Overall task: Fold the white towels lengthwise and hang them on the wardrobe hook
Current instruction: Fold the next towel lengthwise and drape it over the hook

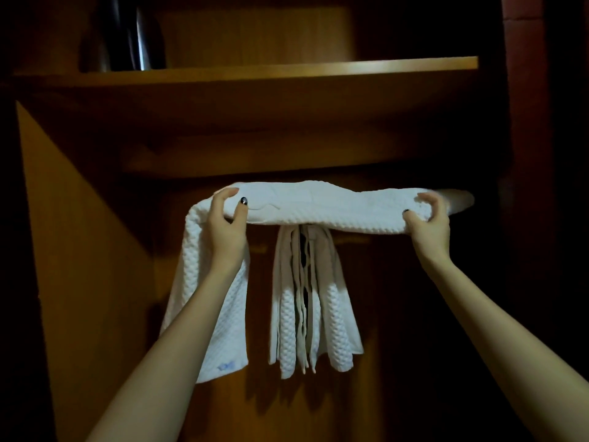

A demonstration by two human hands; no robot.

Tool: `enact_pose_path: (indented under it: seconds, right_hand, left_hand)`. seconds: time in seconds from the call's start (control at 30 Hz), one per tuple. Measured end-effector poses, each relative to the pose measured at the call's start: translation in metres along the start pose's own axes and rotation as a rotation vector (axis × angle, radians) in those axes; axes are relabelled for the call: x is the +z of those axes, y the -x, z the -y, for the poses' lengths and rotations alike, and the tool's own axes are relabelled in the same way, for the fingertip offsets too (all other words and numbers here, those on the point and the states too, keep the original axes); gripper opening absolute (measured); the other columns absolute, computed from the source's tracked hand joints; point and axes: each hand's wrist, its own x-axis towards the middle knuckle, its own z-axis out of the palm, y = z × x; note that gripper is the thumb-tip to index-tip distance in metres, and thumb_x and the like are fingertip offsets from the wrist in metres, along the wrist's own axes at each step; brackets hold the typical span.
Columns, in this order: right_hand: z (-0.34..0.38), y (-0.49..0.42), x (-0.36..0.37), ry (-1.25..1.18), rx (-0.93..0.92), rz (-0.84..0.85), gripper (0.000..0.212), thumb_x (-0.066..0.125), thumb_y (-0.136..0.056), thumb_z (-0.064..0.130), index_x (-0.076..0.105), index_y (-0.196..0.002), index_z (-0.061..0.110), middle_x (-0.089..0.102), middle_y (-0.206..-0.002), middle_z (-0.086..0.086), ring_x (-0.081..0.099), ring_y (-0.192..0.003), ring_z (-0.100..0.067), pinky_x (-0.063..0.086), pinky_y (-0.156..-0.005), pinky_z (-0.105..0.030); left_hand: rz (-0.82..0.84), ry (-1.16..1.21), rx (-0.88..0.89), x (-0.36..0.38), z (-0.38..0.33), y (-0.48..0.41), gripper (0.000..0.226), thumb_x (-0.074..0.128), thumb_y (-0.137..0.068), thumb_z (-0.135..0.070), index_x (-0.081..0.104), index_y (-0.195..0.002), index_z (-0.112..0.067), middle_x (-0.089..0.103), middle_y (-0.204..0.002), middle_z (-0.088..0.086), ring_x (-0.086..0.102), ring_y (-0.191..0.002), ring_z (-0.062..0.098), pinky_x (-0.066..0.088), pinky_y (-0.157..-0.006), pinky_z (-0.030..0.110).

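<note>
Grip check: left hand and right hand well apart, each clamped on folded white waffle-weave towel, held level inside wardrobe, left end drooping. Tip imo: keep fold edges lined up, drop middle over hook. Hook itself hidden, probably behind hung white towels. Pale wooden shelf close overhead, orange-brown side panel at left, more room downward.
</note>
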Motion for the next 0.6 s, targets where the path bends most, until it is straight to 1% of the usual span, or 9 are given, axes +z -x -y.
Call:
enact_pose_path:
  seconds: [0.07, 0.1, 0.17, 0.23, 0.3, 0.37, 0.47, 0.53, 0.6]
  right_hand:
    - [-0.011, 0.005, -0.003, 0.042, 0.080, -0.004, 0.040, 0.058, -0.084, 0.012, 0.053, -0.123, 0.017, 0.054, -0.098, 0.012, 0.053, -0.074, 0.019, 0.039, -0.053, -0.003]
    - [-0.017, 0.011, -0.004, 0.074, 0.129, 0.010, 0.041, 0.058, -0.084, 0.014, 0.052, -0.125, 0.018, 0.055, -0.096, 0.010, 0.056, -0.073, 0.010, 0.040, -0.053, -0.008]
    - [-0.032, 0.023, -0.004, 0.145, 0.204, 0.076, 0.041, 0.058, -0.087, 0.019, 0.049, -0.127, 0.020, 0.055, -0.104, 0.000, 0.054, -0.078, -0.004, 0.045, -0.062, -0.024]
    - [-0.039, 0.035, -0.001, 0.158, 0.242, 0.164, 0.040, 0.057, -0.089, 0.022, 0.047, -0.128, 0.022, 0.053, -0.113, -0.006, 0.057, -0.089, -0.018, 0.053, -0.075, -0.038]
    - [-0.036, 0.035, 0.004, 0.111, 0.271, 0.201, 0.042, 0.056, -0.089, 0.021, 0.046, -0.130, 0.021, 0.049, -0.117, -0.006, 0.058, -0.098, -0.023, 0.055, -0.086, -0.047]
    - [-0.026, 0.024, 0.008, 0.085, 0.302, 0.182, 0.045, 0.055, -0.089, 0.018, 0.044, -0.133, 0.018, 0.050, -0.122, -0.009, 0.056, -0.104, -0.026, 0.053, -0.091, -0.050]
    - [-0.011, 0.002, 0.008, 0.092, 0.306, 0.131, 0.046, 0.054, -0.088, 0.015, 0.045, -0.134, 0.016, 0.054, -0.127, -0.016, 0.056, -0.110, -0.030, 0.052, -0.093, -0.048]
    - [-0.007, -0.002, 0.004, 0.107, 0.270, 0.100, 0.044, 0.054, -0.086, 0.017, 0.047, -0.129, 0.019, 0.057, -0.119, -0.013, 0.060, -0.097, -0.024, 0.055, -0.080, -0.043]
    - [-0.012, 0.009, -0.002, 0.140, 0.240, 0.105, 0.041, 0.055, -0.085, 0.021, 0.047, -0.125, 0.023, 0.055, -0.108, -0.007, 0.061, -0.082, -0.017, 0.054, -0.066, -0.036]
  left_hand:
    - [0.024, -0.019, 0.011, 0.007, -0.001, 0.004, 0.021, 0.055, -0.096, -0.021, 0.059, -0.117, -0.020, 0.059, -0.100, -0.018, 0.048, -0.057, -0.013, 0.038, -0.052, 0.006]
    - [0.027, -0.034, 0.002, 0.011, 0.000, 0.006, 0.021, 0.055, -0.096, -0.023, 0.060, -0.116, -0.021, 0.057, -0.088, -0.020, 0.048, -0.058, -0.018, 0.037, -0.051, 0.005]
    - [0.022, -0.074, -0.052, 0.017, 0.006, 0.009, 0.022, 0.055, -0.096, -0.028, 0.061, -0.116, -0.022, 0.052, -0.076, -0.019, 0.047, -0.061, -0.022, 0.037, -0.052, 0.007]
    - [0.039, -0.091, -0.128, 0.019, 0.012, 0.009, 0.027, 0.054, -0.096, -0.030, 0.060, -0.120, -0.019, 0.060, -0.091, -0.013, 0.054, -0.076, -0.014, 0.039, -0.061, 0.012]
    - [0.070, -0.080, -0.194, 0.019, 0.017, 0.003, 0.032, 0.054, -0.097, -0.027, 0.057, -0.126, -0.015, 0.062, -0.117, 0.003, 0.057, -0.104, 0.008, 0.043, -0.075, 0.018]
    - [0.081, -0.076, -0.224, 0.020, 0.018, -0.004, 0.034, 0.054, -0.097, -0.024, 0.055, -0.129, -0.011, 0.059, -0.126, 0.009, 0.054, -0.116, 0.021, 0.043, -0.085, 0.022]
    - [0.046, -0.064, -0.252, 0.020, 0.012, -0.011, 0.034, 0.053, -0.097, -0.022, 0.056, -0.128, -0.009, 0.059, -0.125, 0.010, 0.055, -0.115, 0.022, 0.045, -0.088, 0.025]
    - [0.008, -0.047, -0.267, 0.018, 0.013, -0.007, 0.030, 0.053, -0.096, -0.021, 0.058, -0.123, -0.009, 0.062, -0.118, 0.008, 0.056, -0.109, 0.019, 0.046, -0.085, 0.026]
    - [-0.042, -0.046, -0.272, 0.013, 0.019, 0.010, 0.024, 0.055, -0.095, -0.023, 0.062, -0.116, -0.013, 0.063, -0.106, 0.002, 0.058, -0.099, 0.016, 0.046, -0.077, 0.025]
